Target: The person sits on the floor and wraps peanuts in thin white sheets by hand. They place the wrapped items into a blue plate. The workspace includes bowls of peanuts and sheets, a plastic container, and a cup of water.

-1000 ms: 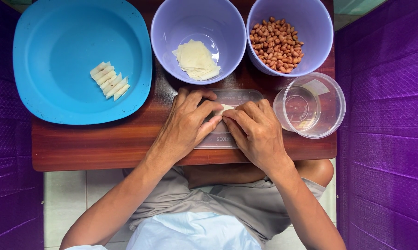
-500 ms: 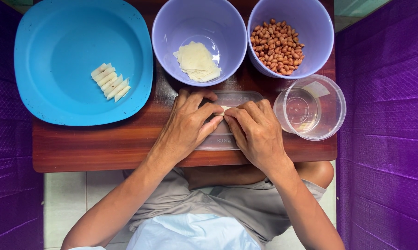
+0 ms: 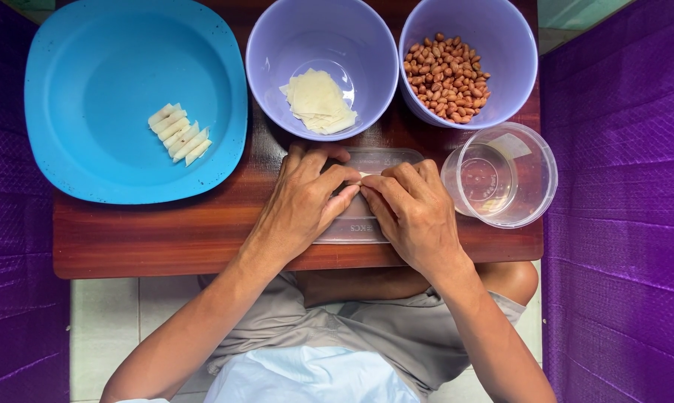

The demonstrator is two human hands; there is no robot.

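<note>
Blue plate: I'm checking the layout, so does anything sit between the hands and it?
Nothing visible does. Between the left hand, the right hand and the blue plate lies only bare wooden table.

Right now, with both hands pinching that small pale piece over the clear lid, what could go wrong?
1. The piece is nearly hidden between the left hand and right hand; it might tear or slip unseen.
2. The clear lid overhangs near the table edge, so pressure could tip it.
3. The clear cup stands close beside the right hand; a sideways move could knock it.
</note>
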